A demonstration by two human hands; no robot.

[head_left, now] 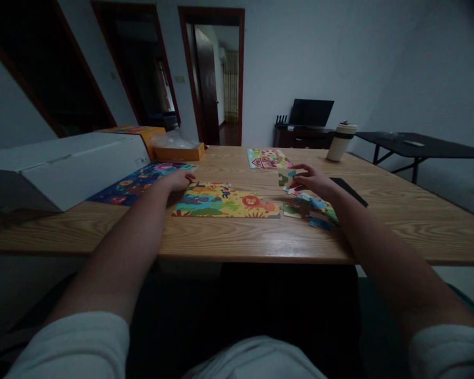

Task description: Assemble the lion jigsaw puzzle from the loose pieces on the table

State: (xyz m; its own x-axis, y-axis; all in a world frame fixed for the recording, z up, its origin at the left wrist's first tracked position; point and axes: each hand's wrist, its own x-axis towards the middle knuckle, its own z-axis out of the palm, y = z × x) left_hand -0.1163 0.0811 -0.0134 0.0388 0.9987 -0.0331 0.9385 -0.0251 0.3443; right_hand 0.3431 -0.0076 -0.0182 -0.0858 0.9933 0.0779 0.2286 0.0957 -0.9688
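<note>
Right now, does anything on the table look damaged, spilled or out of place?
Nothing looks spilled or damaged. The loose jigsaw pieces look untidy: they lie scattered, some apparently overlapping, near the right hand, beside the partly joined lion puzzle.

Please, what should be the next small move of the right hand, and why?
I would probably bring the flat green and blue jigsaw piece in the right hand toward the partly assembled, mostly yellow animal puzzle, because its upper edge looks uneven and unfinished.

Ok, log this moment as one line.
left hand: at far left corner of lion puzzle | right hand: at green-patterned piece | nearby: loose pieces, tumbler
</note>
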